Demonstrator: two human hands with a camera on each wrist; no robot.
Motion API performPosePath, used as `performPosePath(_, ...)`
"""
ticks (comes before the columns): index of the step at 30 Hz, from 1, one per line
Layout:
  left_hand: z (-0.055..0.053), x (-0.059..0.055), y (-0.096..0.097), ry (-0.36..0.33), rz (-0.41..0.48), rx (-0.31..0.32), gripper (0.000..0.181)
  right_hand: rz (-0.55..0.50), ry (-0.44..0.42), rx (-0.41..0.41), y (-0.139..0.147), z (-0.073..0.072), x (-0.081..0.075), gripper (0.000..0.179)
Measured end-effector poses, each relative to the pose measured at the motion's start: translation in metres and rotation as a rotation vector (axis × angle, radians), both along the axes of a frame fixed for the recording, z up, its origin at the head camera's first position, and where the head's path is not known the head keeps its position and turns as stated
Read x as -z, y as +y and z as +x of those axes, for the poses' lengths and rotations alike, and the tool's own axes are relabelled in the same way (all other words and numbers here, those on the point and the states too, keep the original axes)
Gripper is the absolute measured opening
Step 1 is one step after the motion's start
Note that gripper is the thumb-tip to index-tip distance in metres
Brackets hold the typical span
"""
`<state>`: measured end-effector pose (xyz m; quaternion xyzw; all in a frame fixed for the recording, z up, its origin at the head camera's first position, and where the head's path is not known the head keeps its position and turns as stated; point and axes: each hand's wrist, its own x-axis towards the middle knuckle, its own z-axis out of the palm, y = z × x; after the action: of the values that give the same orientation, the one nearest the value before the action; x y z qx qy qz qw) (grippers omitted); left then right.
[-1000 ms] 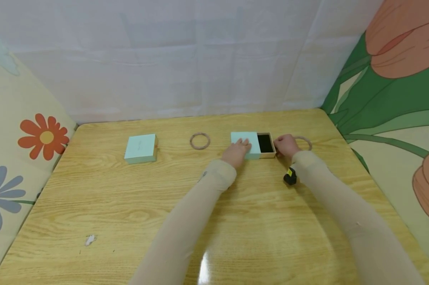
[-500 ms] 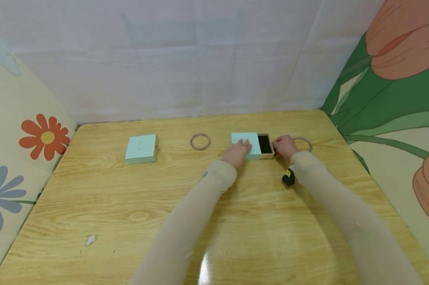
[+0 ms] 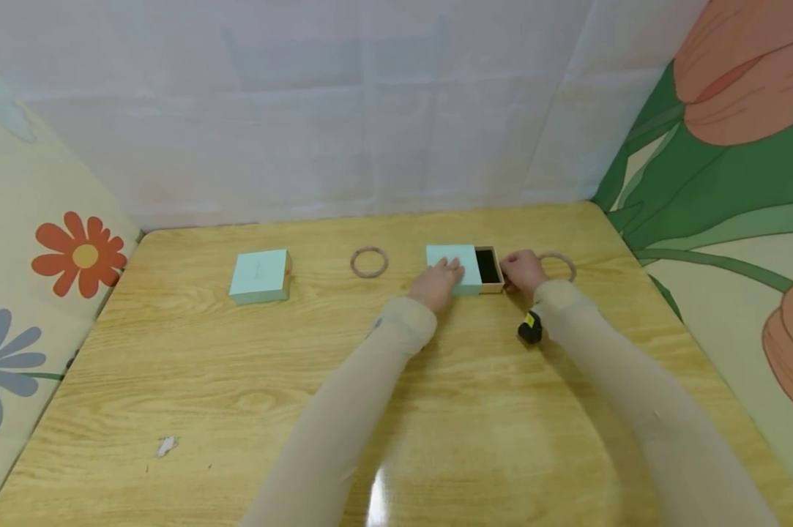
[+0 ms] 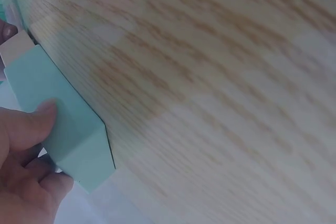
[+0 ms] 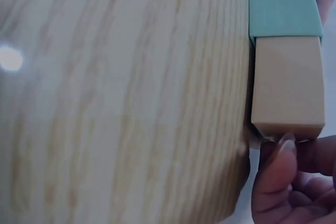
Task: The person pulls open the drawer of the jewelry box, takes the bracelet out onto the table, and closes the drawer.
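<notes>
A mint-green drawer box lies at the back right of the table. Its sleeve point(image 3: 470, 263) covers the left part, and its tan drawer point(image 3: 491, 289) with a black inside sticks out to the right. My left hand point(image 3: 436, 284) holds the sleeve; in the left wrist view the thumb point(image 4: 44, 114) lies along its side, other fingers at its end. At the drawer's outer end my right hand point(image 3: 526, 271) pinches with thumb and finger, as the right wrist view shows; what exactly lies between the fingertips is mostly hidden.
Another mint-green box point(image 3: 261, 274), shut, stands at the back left. A brownish ring-shaped bracelet point(image 3: 369, 275) lies between the boxes. A second bracelet point(image 3: 571, 268) is partly hidden behind my right hand. A white scrap or worn patch point(image 3: 166, 446) marks the front left.
My right hand has moved slightly left, and the drawer has slid a little further into the sleeve. The left hand stays on the sleeve.
</notes>
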<state>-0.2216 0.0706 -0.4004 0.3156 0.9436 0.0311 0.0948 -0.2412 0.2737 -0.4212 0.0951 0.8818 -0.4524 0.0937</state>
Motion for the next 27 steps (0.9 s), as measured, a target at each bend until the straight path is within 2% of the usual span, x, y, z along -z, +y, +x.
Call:
performPosePath(15, -0.001, -0.001, 0.001, -0.022, -0.020, -0.009, 0.054, 0.046, -0.042, -0.013, -0.012, 0.004, -0.013, 0.030)
performPosePath(23, -0.001, -0.001, 0.000, -0.014, -0.017, -0.004, 0.053, 0.059, -0.040, -0.022, -0.014, 0.004, -0.012, 0.031)
performPosePath(27, -0.001, -0.001, 0.000, 0.000, -0.020, 0.001, 0.053, 0.115, -0.025, -0.057, -0.014, 0.004, -0.011, 0.033)
